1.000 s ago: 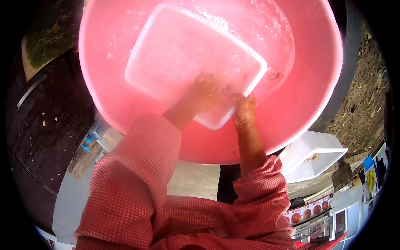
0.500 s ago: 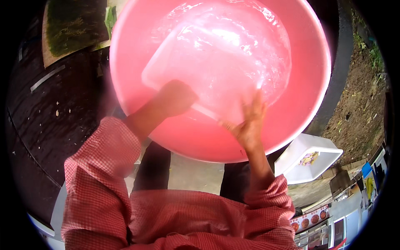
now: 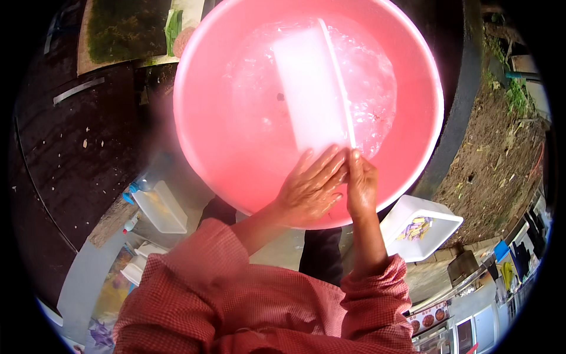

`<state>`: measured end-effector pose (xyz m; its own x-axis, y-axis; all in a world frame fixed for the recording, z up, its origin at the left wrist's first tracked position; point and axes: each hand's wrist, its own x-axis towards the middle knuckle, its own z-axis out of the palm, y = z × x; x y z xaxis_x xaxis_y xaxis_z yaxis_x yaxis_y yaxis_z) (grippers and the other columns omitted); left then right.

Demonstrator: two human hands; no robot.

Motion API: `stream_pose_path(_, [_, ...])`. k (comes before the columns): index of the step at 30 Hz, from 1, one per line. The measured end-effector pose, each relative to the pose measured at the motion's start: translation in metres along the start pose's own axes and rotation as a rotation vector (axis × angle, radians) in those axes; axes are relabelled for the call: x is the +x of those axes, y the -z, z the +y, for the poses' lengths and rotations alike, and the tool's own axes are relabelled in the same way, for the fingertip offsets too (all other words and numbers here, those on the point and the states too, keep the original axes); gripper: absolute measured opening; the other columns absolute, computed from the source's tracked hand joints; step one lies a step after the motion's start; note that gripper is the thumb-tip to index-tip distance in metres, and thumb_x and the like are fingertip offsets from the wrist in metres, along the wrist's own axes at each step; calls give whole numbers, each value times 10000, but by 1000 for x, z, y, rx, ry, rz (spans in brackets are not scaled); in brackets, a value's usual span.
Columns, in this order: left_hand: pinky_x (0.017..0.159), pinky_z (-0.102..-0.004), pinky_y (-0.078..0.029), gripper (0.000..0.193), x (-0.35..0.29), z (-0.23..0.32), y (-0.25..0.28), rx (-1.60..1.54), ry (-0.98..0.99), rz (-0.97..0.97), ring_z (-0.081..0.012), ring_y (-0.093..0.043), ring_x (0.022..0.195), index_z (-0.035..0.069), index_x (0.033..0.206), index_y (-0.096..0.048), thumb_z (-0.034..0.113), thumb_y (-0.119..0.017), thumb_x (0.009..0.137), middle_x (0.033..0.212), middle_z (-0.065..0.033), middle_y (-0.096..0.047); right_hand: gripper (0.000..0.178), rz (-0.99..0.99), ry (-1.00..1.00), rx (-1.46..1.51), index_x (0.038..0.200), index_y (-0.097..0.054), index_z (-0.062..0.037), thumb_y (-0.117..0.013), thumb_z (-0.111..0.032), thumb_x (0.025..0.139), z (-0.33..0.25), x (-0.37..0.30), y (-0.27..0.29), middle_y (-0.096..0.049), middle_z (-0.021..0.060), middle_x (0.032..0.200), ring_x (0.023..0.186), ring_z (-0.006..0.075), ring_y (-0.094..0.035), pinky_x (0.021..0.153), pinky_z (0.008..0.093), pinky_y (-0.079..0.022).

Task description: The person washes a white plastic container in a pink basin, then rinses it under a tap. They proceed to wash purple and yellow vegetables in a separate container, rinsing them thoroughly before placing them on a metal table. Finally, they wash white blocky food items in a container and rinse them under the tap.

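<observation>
A white rectangular plastic tub (image 3: 315, 88) stands tilted on its side in a large pink basin (image 3: 203, 118) that has water in it. My left hand (image 3: 312, 187) rests against the tub's near end, its wet fingers stretched out and the palm open. Close beside it, my right hand (image 3: 361, 186) holds the tub's near rim corner, with fingers pressed together there. Part of that grip is hidden from view. Rippling water (image 3: 374, 106) shows on both sides of the tub.
To the right of the basin stands a white tub (image 3: 421, 251) with small yellow and purple pieces inside. Another pale tub (image 3: 171, 206) sits at the left, next to a clear bottle with a blue cap (image 3: 133, 187). Bare soil (image 3: 483, 159) lies farther right.
The tub has turned from lying broad and low in the water to standing on its side. My left hand has moved right and opened; my right hand has closed at the rim.
</observation>
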<state>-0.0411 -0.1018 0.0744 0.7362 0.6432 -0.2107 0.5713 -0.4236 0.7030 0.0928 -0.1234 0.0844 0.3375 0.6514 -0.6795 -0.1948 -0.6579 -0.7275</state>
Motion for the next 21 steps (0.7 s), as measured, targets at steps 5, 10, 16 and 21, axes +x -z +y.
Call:
stream_pose_path(5, [1084,-505,-187,567,59,-60,18,295,50,355,-261,-289,1342,71,1355,-389,318,-522,863,1419,-100,-357,389,-43,0,-16,718,-564,-44,-512,-355,946,1,-30,1,-437,-63,630,598,42,-370,545,206,-348])
stream_pose_path(10, [737,-256,-501,410,128,-215,23,-523,282,348,-153,-615,777,164,1305,-492,230,-513,902,1089,-35,-633,226,17,-112,31,882,-626,-1,-599,-225,897,33,-34,40,-562,-2,730,679,81,-515,644,232,-447])
stream_pose_path(16, [876,-333,-461,401,43,-270,-31,133,691,740,-273,-579,1009,11,1200,-534,243,-558,874,1112,-180,-605,515,-12,-49,46,1329,-391,-23,-555,22,843,57,-4,67,-608,128,1038,884,179,-603,789,281,-505])
stream_pose_path(21, [875,-376,-462,348,35,-186,-40,-1561,1066,669,-272,-579,1015,40,1139,-562,304,-506,918,1133,-170,-584,497,-166,-87,188,1331,-399,-24,-498,59,851,25,31,33,-617,108,1036,886,168,-596,738,266,-497])
